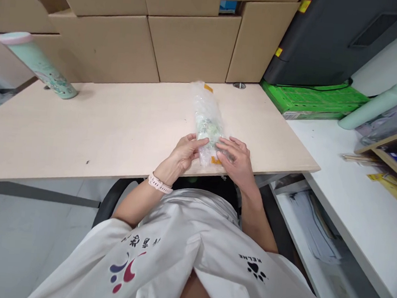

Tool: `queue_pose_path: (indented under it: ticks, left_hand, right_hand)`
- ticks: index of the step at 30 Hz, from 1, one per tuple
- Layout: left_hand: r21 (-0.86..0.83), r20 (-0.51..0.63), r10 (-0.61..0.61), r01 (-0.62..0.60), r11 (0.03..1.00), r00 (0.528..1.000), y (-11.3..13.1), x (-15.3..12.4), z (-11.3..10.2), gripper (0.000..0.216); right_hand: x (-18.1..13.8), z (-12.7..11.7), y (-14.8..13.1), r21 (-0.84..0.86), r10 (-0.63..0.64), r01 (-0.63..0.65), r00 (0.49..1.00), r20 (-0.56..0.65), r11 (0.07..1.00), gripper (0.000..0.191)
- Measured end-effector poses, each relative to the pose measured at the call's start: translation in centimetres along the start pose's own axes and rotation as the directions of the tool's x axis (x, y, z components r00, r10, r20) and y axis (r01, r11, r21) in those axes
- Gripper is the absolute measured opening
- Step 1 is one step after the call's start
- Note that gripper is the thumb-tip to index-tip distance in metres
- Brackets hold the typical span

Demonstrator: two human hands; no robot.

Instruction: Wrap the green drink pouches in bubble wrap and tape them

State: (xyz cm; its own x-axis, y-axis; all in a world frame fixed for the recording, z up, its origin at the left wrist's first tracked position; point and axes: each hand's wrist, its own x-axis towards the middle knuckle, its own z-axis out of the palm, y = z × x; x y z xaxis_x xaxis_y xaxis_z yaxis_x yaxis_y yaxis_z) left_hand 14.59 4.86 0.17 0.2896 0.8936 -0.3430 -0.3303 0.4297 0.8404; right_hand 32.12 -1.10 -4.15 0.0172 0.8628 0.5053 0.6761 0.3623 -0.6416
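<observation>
A long clear plastic bag (206, 112) with pale green contents and small orange labels lies lengthwise on the light wooden desk (116, 127). My left hand (186, 151), with a white watch on its wrist, pinches the bag's near end from the left. My right hand (237, 158) rests on the same end from the right, fingers curled onto the plastic. Both hands are at the desk's front edge.
A mint green bottle (40, 64) with a pink lid stands at the desk's back left. Cardboard boxes (190, 50) line the back. A green crate (312, 100) under a dark case sits at right, beside a white counter (355, 197) with paper items.
</observation>
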Motion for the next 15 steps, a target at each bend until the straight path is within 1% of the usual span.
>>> queue_pose_path:
  ticks: [1,2,3,5,6,7,8,10,12,15]
  left_hand:
    - [0.004,-0.004,0.021,-0.021,1.000,1.000,-0.1,0.0,0.0,0.039]
    - [-0.001,0.000,0.047,-0.047,0.999,0.999,-0.3,0.0,0.0,0.041]
    - [-0.013,0.013,0.073,-0.073,0.997,0.997,-0.4,-0.1,-0.1,0.044]
    - [-0.048,0.054,0.108,-0.105,0.993,0.993,-0.7,-0.5,-0.2,0.048]
    - [-0.066,0.076,0.124,-0.119,0.991,0.989,-0.8,-0.8,-0.2,0.049]
    - [-0.080,0.098,0.141,-0.133,0.988,0.985,-0.9,-1.1,-0.3,0.051]
    - [-0.088,0.123,0.157,-0.147,0.985,0.980,-0.9,-1.4,-0.3,0.052]
    - [-0.089,0.169,0.191,-0.178,0.980,0.967,-0.9,-2.0,-0.3,0.053]
    - [-0.078,0.206,0.224,-0.212,0.974,0.953,-0.6,-2.6,-0.2,0.053]
    - [-0.056,0.227,0.255,-0.249,0.967,0.940,-0.1,-3.4,-0.3,0.052]
  right_hand:
    - [-0.1,0.0,-0.1,0.003,0.013,-0.013,0.999,-0.031,1.000,0.023]
    - [-0.1,0.0,-0.1,0.014,0.030,-0.029,0.998,-0.062,0.999,0.027]
    - [-0.1,0.0,-0.1,0.038,0.054,-0.051,0.994,-0.094,0.998,0.039]
    - [0.0,0.0,-0.1,0.139,0.133,-0.113,0.981,-0.143,0.984,0.077]
    - [0.1,0.0,0.0,0.220,0.184,-0.151,0.973,-0.140,0.964,0.095]
    - [0.3,0.0,0.0,0.312,0.234,-0.191,0.966,-0.109,0.931,0.109]
    - [0.4,0.0,0.0,0.404,0.273,-0.231,0.961,-0.048,0.885,0.116]
    - [0.8,-0.3,-0.3,0.555,0.294,-0.304,0.950,0.109,0.774,0.117]
    - [1.1,-0.6,-0.8,0.659,0.254,-0.349,0.937,0.239,0.666,0.105]
    - [1.3,-1.2,-1.8,0.749,0.188,-0.393,0.919,0.348,0.534,0.085]
